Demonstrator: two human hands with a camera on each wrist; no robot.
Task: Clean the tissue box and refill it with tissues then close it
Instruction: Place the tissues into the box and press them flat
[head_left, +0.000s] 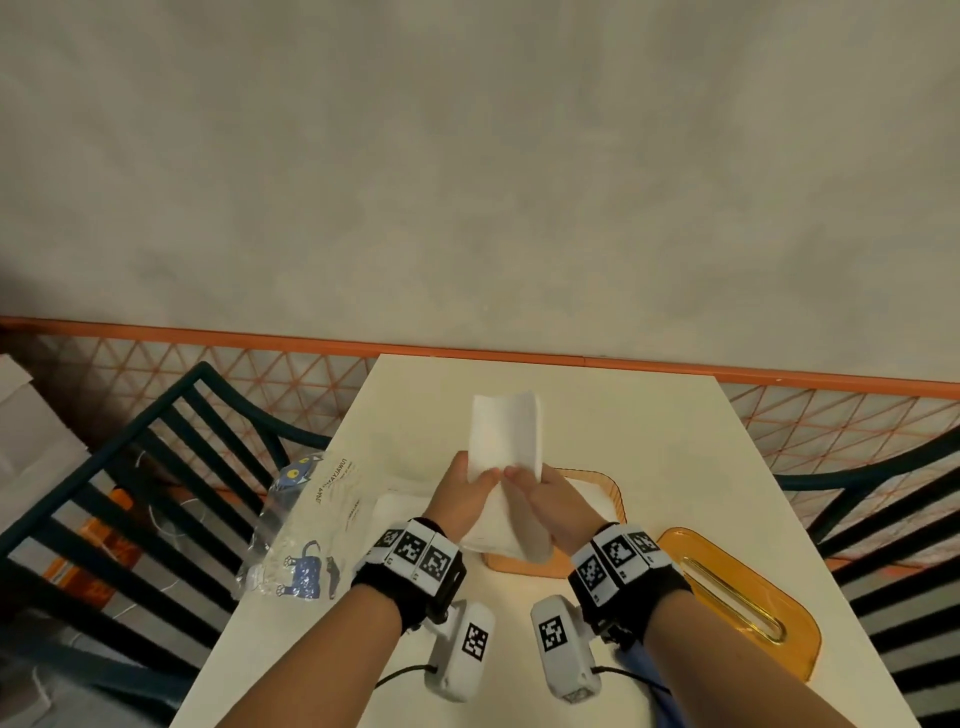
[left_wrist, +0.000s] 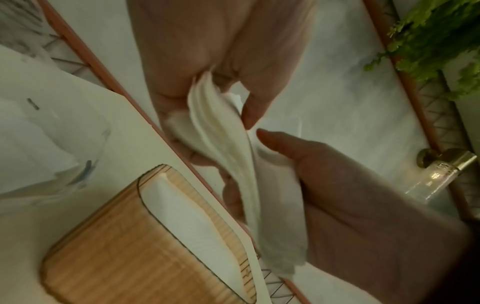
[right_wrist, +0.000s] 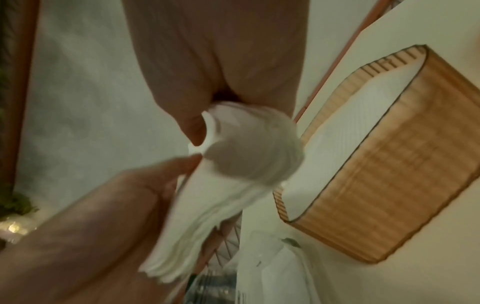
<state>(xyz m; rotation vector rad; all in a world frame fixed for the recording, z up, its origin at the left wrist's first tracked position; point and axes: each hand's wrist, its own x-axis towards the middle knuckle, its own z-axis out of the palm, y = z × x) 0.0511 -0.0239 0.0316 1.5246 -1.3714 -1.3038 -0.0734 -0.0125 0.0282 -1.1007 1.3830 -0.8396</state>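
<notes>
Both hands hold a thick stack of white tissues (head_left: 506, 431) bent into a trough and lifted just above the orange ribbed tissue box (head_left: 612, 491). My left hand (head_left: 467, 491) grips the stack's left side and my right hand (head_left: 545, 493) grips its right side, fingertips nearly meeting on top. The left wrist view shows the stack (left_wrist: 228, 144) edge-on between the two hands, with the open box (left_wrist: 116, 246) below holding white tissue (left_wrist: 187, 222). The right wrist view shows the curled stack (right_wrist: 246, 148) beside the box (right_wrist: 389, 164). The orange slotted lid (head_left: 743, 597) lies off the box, to its right.
A clear printed plastic wrapper (head_left: 306, 525) lies at the left edge of the cream table (head_left: 649, 441). A white pile (head_left: 395, 509) sits left of the box. Dark slatted chairs (head_left: 156, 467) flank the table. A glass bottle (left_wrist: 439, 174) and green plant (left_wrist: 441, 41) stand beyond.
</notes>
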